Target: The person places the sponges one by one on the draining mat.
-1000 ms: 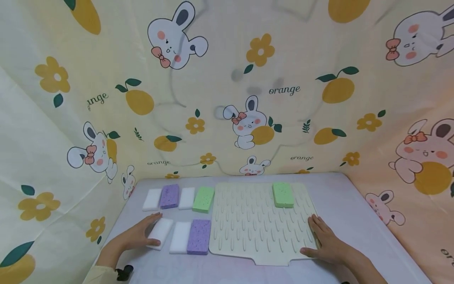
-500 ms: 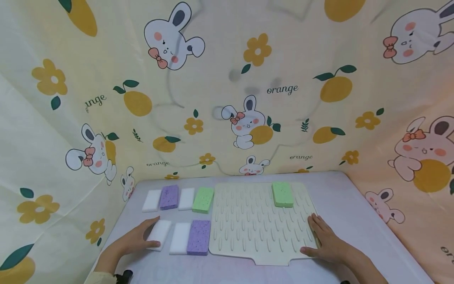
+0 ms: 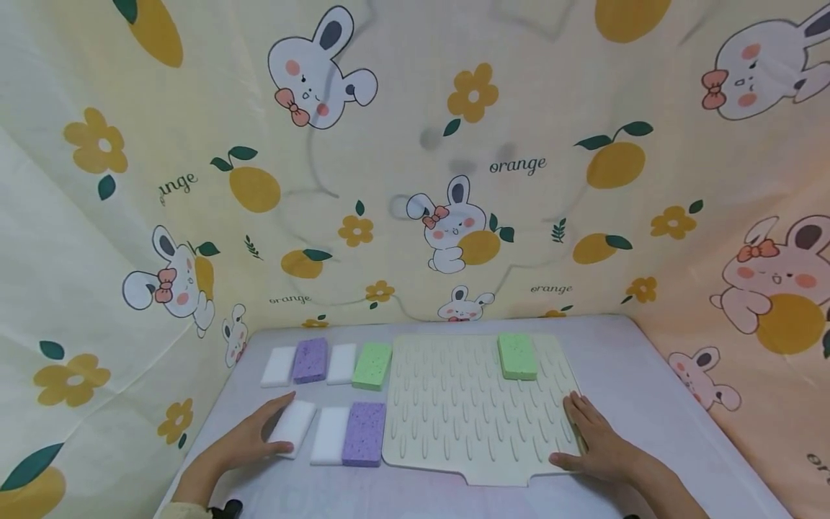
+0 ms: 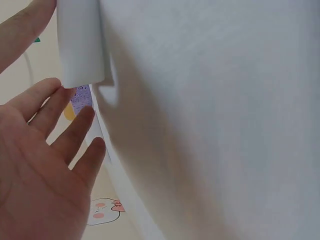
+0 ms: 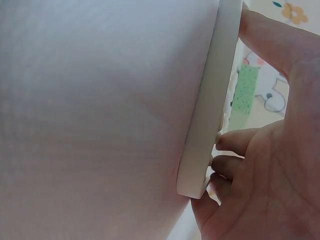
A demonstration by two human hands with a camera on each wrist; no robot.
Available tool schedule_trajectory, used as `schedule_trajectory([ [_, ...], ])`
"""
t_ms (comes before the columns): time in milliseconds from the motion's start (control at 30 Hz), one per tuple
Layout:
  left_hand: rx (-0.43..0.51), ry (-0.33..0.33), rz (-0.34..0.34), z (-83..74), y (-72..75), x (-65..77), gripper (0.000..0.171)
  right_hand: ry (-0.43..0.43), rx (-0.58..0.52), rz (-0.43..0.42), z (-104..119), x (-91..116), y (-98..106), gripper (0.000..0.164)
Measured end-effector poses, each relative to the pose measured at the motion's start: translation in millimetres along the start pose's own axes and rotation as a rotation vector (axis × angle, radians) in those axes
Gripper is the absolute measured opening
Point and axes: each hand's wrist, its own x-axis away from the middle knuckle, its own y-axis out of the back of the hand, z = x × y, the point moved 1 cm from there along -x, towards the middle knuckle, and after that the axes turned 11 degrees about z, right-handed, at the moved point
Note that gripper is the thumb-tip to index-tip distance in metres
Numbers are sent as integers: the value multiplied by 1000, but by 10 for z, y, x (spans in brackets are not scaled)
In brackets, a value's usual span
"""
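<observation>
At the table's left, my left hand (image 3: 249,436) holds a white sponge (image 3: 293,429) between thumb and fingers. In the left wrist view, fingertips touch one end of this white sponge (image 4: 81,45), and the thumb lies along its upper left. The sponge sits slanted, with a shadow under its edge. My right hand (image 3: 598,441) rests with extended fingers on the right edge of a cream ridged mat (image 3: 480,432). In the right wrist view, its fingertips touch the top of the mat's thick edge (image 5: 207,110). On the mat's far part lies a green sponge (image 3: 517,356).
Beside the held sponge lie another white sponge (image 3: 329,436) and a purple sponge (image 3: 363,434), which is against the mat. Behind them runs a row with white, purple (image 3: 310,360) and green (image 3: 372,365) sponges. A printed curtain (image 3: 389,144) encloses the table's back and sides.
</observation>
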Motion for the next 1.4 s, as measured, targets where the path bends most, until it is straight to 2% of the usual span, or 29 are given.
schedule_trajectory([
  [133,2,-20,2,1,-11,-9,110,-3,5,4,-13,5,-16,123],
  [367,-18,-9,29,33,-8,-6,100,10,11,-9,-14,15,-35,121],
  [600,62,44,116,20,25,36,119,8,11,-10,-20,14,-47,122],
  [700,70,54,121,-4,40,45,121,5,11,-9,-17,14,-43,122],
  [900,30,69,62,-23,45,33,112,6,11,-9,-4,18,-26,122],
  [1100,-43,10,-18,-38,69,-25,106,9,12,-15,-5,14,-11,123],
  [1200,-59,-16,-49,-86,87,-59,105,10,6,-14,-7,16,-12,123],
  [1400,-42,-21,-90,-252,95,-165,105,3,-2,-5,-10,11,-22,122],
])
